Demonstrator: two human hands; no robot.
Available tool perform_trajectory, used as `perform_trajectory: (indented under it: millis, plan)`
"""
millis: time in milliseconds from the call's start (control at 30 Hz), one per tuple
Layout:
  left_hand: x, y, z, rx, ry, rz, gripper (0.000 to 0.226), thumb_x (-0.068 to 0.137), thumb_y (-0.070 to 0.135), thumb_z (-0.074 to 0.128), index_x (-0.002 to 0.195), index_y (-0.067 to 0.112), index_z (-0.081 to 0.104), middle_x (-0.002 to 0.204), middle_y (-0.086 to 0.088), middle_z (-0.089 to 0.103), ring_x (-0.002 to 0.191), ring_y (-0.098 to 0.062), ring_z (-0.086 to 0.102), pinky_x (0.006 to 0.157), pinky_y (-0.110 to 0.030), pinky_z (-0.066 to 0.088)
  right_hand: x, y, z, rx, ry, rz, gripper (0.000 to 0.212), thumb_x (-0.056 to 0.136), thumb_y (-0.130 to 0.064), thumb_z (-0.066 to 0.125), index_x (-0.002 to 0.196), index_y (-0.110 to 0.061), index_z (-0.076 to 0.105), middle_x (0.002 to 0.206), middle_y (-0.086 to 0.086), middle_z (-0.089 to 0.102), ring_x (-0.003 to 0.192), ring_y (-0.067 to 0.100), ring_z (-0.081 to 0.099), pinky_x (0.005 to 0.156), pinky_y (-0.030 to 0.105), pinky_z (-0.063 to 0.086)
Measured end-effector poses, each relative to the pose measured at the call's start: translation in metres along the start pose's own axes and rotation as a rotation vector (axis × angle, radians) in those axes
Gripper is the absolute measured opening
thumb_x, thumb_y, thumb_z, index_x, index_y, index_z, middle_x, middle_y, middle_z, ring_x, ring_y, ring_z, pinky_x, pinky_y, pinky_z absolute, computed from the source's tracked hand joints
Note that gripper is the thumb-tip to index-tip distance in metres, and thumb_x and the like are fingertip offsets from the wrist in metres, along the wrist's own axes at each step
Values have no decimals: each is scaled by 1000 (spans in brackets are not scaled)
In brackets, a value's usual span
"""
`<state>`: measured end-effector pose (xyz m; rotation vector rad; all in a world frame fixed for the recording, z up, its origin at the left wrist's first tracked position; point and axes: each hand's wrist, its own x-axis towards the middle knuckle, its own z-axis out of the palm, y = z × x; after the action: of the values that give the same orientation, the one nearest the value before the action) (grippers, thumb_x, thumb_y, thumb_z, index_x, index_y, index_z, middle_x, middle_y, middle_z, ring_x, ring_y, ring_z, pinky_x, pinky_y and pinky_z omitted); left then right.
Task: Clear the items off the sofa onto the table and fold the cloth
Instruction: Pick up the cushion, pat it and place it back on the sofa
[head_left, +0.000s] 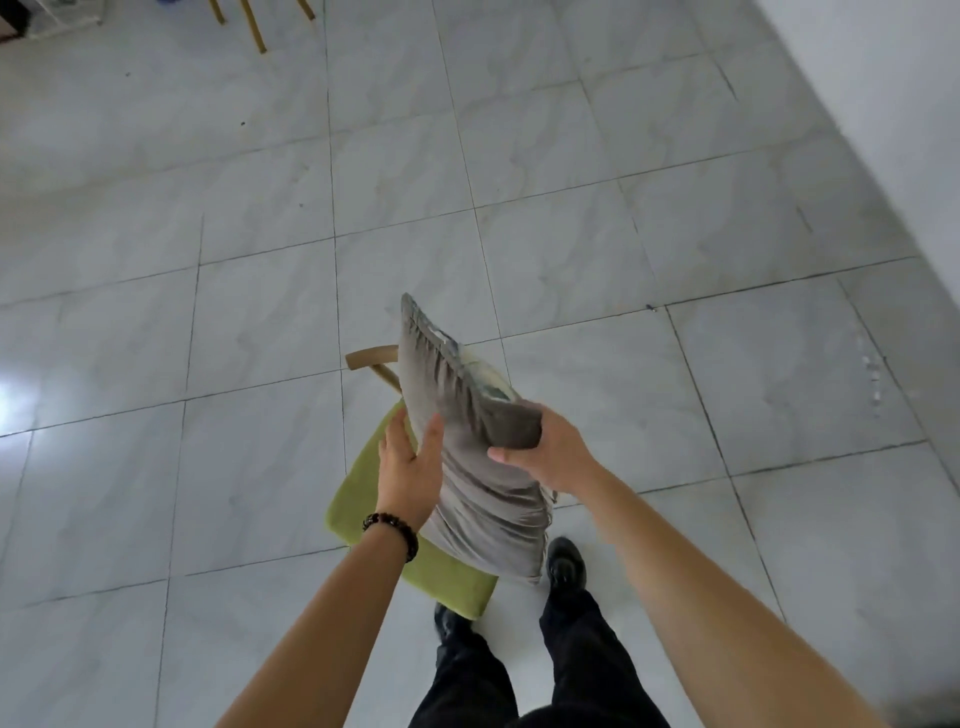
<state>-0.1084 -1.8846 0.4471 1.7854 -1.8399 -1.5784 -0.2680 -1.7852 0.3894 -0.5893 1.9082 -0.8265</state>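
A grey cushion (467, 447) with a patterned front face and fringed lower edge hangs tilted in front of me, above a chair. My right hand (550, 447) grips its upper right corner, fingers wrapped around the fabric. My left hand (410, 462), with a dark bead bracelet on the wrist, lies flat against the cushion's left side, fingers spread. Neither sofa nor table is in view.
A chair with a green seat pad (363, 499) and a curved wooden back (371, 358) stands under the cushion. My dark trousers and shoes (566, 564) are beside it. Grey floor tiles (260, 234) spread all around. A white wall (893, 104) runs along the right. Wooden legs (254, 26) show at top left.
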Motion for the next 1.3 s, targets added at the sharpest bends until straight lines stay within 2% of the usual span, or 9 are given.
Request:
perform_trajectory:
  millis: [133,267,433,633,733,900,1067,1200,1300]
  plan:
    - [18,0,-18,-154,52,-195,115,68,88,51,155,31,0,164,-5,4,150,-27,12,118,-54,20,-40,-2,64,-218,-66,-160,86,81,-48,74,154,-25,36,146,-4,54,133,18,51,106,29,44]
    - [45,-18,-36,-244,87,-375,142,38,93,66,152,29,11,152,-10,34,136,-35,40,109,-56,36,-64,1,105,-441,-108,-207,90,85,-55,67,157,-26,22,125,5,61,118,26,57,97,42,51]
    - [47,-45,-47,-247,249,-454,91,70,56,78,137,12,35,125,-13,55,107,-32,57,96,-45,48,-75,-6,132,-518,-225,-219,87,85,-58,64,157,-29,24,130,6,62,121,29,56,100,45,49]
    - [23,-42,-87,-254,356,-210,28,89,37,66,111,22,58,102,-1,69,86,-23,65,85,-42,55,-85,-50,80,-1,-420,-153,70,78,-75,62,136,-36,59,82,-22,63,79,-4,59,77,16,42]
    - [-4,-28,-127,-378,324,-79,32,87,34,72,113,18,63,96,2,71,85,-20,68,82,-43,58,-75,-86,60,153,-271,-132,54,96,-67,34,128,-33,63,109,-8,65,96,7,61,89,25,47]
    - [-59,4,-202,-318,151,268,25,83,31,76,105,24,68,94,-16,74,82,-42,69,71,-54,60,-51,-153,53,105,106,-302,62,95,-62,48,149,-36,37,145,-2,42,118,9,48,99,28,38]
    - [-109,26,-262,-336,-24,568,20,77,20,68,93,8,66,80,1,75,73,-8,70,66,-17,55,-65,-236,60,-89,172,-631,77,89,-81,19,150,-39,35,159,-5,31,146,5,26,120,37,18]
    - [-119,18,-292,-425,-94,717,40,73,35,76,95,5,62,81,5,73,80,-8,70,73,-16,55,-91,-263,59,-114,55,-532,93,76,-92,17,103,-24,74,108,3,72,98,11,64,95,34,41]
    - [-111,9,-294,-386,-30,742,62,68,54,79,108,11,61,94,4,75,89,-15,71,74,-20,57,-113,-257,49,-70,260,-505,83,74,-89,42,52,-10,50,52,4,53,52,21,51,66,29,39]
